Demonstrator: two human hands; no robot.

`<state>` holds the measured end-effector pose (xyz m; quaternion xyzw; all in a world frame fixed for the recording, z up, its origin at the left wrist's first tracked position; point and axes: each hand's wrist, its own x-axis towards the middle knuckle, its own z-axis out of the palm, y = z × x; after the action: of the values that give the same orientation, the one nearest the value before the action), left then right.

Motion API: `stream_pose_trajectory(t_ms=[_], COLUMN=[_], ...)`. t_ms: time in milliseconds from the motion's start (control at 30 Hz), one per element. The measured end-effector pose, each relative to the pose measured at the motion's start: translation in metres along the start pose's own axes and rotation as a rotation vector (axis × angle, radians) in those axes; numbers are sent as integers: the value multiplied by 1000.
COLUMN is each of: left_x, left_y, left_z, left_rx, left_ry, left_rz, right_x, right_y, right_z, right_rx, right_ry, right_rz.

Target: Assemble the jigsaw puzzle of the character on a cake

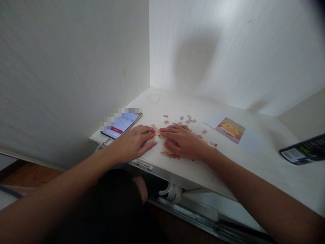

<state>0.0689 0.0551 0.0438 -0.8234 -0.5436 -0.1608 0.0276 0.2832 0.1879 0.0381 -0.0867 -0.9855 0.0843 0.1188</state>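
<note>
My left hand [137, 141] and my right hand [180, 139] face each other over the table near its front edge. Between their fingertips lies a small cluster of yellow and pink jigsaw pieces [159, 135], partly covered by the fingers. The left fingers and thumb hold the cluster's left side. On its right side the right fingertips press against it, thumb bent inward. Loose orange-brown jigsaw pieces [170, 155] lie just below the right hand. More loose pieces [190, 120] are scattered behind and beside it, some hidden under the hand.
A phone [119, 125] with a running timer rests at the table's left edge, its cable hanging off. To the right lies a reference picture [231, 129] of a yellow figure on white paper. A black bottle [303, 150] stands far right. White walls [193, 44] enclose the table.
</note>
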Motion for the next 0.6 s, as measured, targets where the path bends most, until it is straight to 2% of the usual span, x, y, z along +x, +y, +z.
stream_pose_trajectory(t_ms=[400,467,600], left_x=[-3,-4,-6], left_y=[2,2,2], left_z=[2,2,2], left_rx=[-69,-101,-148], left_ry=[36,54,116], left_rz=[-68,-94,-119], right_x=[-1,-3,-6], right_y=[-5,-3,6], right_z=[-3,-4,-7], right_rx=[-23,-16,-20], right_ry=[-6,52,292], right_rz=[33,27,48])
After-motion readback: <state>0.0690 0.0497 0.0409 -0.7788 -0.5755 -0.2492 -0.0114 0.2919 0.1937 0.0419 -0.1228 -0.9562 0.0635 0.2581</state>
